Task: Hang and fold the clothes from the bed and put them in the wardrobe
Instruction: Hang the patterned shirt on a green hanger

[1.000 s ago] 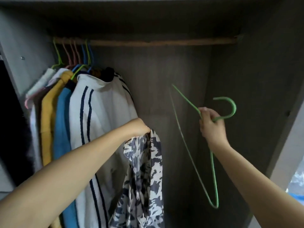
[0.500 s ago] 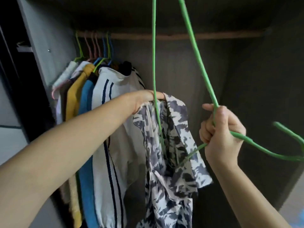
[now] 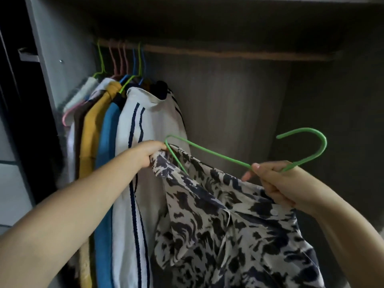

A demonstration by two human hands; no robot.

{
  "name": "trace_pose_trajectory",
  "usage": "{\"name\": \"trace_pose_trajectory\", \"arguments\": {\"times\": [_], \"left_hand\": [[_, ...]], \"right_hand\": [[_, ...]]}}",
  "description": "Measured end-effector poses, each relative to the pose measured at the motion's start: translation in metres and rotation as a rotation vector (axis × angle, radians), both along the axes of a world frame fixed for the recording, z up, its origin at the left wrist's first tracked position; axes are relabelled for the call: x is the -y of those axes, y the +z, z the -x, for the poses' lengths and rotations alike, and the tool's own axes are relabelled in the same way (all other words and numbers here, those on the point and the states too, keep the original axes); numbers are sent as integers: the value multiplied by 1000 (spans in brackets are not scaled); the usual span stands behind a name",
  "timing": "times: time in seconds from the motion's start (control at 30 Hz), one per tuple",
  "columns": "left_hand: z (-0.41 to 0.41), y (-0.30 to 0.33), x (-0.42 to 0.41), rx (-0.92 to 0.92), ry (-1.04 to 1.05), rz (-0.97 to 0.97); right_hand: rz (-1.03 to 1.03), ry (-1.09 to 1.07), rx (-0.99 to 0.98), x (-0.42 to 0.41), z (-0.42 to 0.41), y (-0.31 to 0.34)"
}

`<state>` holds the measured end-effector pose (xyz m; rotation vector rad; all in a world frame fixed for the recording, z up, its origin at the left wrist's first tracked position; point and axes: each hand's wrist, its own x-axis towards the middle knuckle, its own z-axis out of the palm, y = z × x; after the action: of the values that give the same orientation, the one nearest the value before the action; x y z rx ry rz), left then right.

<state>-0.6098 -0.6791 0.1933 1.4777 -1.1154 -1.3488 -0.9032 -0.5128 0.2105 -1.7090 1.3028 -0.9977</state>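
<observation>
Task is partly done, as far as one can judge: several clothes (image 3: 133, 125) already hang on the rail (image 3: 228, 53) at the left of the wardrobe (image 3: 311, 100), i.e. a white piece w/ dark stripes, a blue one, a yellow one and others behind. The right part of the rail is free. The bed is not in view, so how many pieces are left there I cannot tell.

Step in hand now, I think: putting the hanger (image 3: 218, 155) into the shirt (image 3: 228, 225). Left hand (image 3: 149, 154) pinches the shirt at its top edge, fingers closed on the cloth, near the left corner of the hanger. Right hand (image 3: 276, 183) has its grip closed around the hanger neck, just below the hook; some cloth seems to lie under this hand also, but if it holds it I cannot tell.

The hanger is thin green wire, tilted, hook to the right, one arm going down into the shirt opening. The shirt is light w/ dark blotchy print, soft and crumpled, and hangs in front of the wardrobe, between both hands. Not yet on the rail.

Left to do: seat the shirt on both hanger arms, then hook it on the rail.
</observation>
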Motion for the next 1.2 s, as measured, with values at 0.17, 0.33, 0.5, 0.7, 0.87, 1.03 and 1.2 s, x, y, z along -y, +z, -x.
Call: {"name": "trace_pose_trajectory", "arguments": {"times": [0.17, 0.33, 0.5, 0.7, 0.87, 1.03, 1.2], "left_hand": [[15, -2, 4, 19, -73, 146], [67, 5, -29, 721, -670, 556], [85, 12, -48, 769, -962, 650], [68, 1, -53, 721, -916, 727], [45, -4, -50, 716, -829, 756], [47, -8, -50, 777, -781, 833], [50, -12, -56, 780, -782, 857]], "right_hand": [[-163, 9, -282, -1, 2, -3], [-202, 44, -257, 18, -10, -1], [-215, 72, -119, 31, -16, -2], [-301, 294, 102, 35, 32, -4], [-693, 104, -410, 42, 59, -51], [-702, 311, -630, 44, 39, -70], [-752, 387, -403, 37, 26, -79]]}}
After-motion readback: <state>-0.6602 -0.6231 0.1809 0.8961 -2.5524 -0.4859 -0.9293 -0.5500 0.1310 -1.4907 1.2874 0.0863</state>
